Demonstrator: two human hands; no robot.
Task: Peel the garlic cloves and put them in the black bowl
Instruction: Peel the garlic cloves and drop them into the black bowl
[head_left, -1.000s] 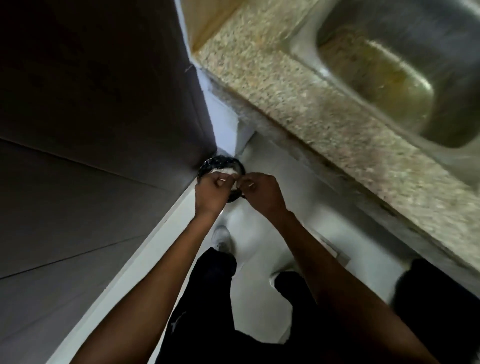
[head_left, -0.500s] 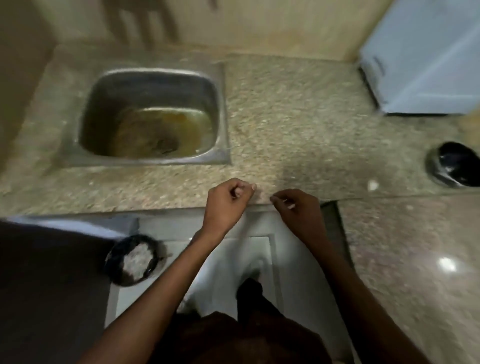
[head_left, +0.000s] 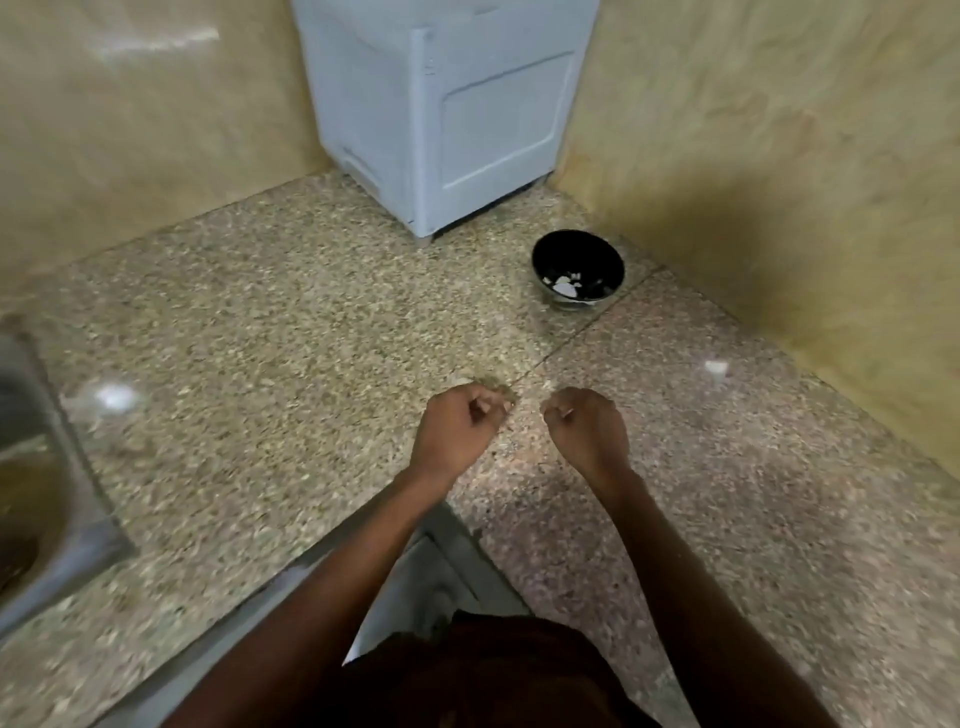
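Hands hover close together above the speckled stone counter. Left hand: fingers curled, tips pinched on something small and pale; blur prevents identifying it as a clove. Right hand: fingers curled inward; contents cannot be determined. Beyond the right hand, well apart, stands the black bowl, holding pale pieces. Farther still, beyond both hands, a pale blue appliance occupies the corner.
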